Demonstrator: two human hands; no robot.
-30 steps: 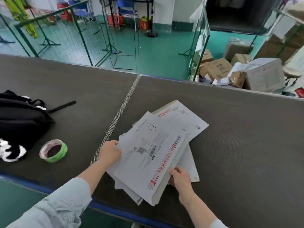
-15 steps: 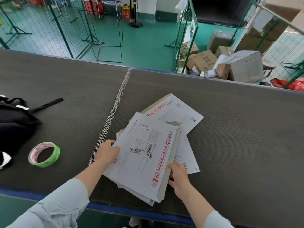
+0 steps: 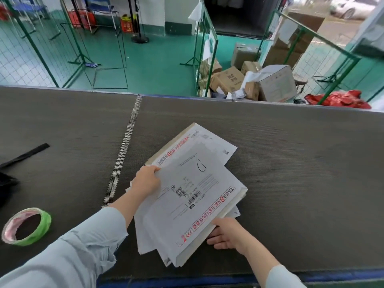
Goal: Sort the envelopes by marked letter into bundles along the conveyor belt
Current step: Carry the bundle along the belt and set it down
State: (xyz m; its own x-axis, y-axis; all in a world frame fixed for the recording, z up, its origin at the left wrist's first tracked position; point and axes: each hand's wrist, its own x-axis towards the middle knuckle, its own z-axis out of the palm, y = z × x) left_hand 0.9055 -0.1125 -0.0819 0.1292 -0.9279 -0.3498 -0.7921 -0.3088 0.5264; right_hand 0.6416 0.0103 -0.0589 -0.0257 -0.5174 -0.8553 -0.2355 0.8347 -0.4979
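Now the dark belt runs side to side. Near its front edge is a messy pile of white envelopes. The pile's long way points from the person away and to the right. The left hand pinches its left edge, thumb on top. The right hand grips its near corner. A green tape lies far left.

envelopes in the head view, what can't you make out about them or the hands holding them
- Lower envelopes: head view, marked letters covered by the top envelope.
- Top envelope's label print: too small to read; its pen mark is unclear.
- Right hand: fingertips hidden under the top envelope.
- Left hand: fingers hidden beneath the top envelope's edge.
- Black bag: cut off by the picture's left edge.
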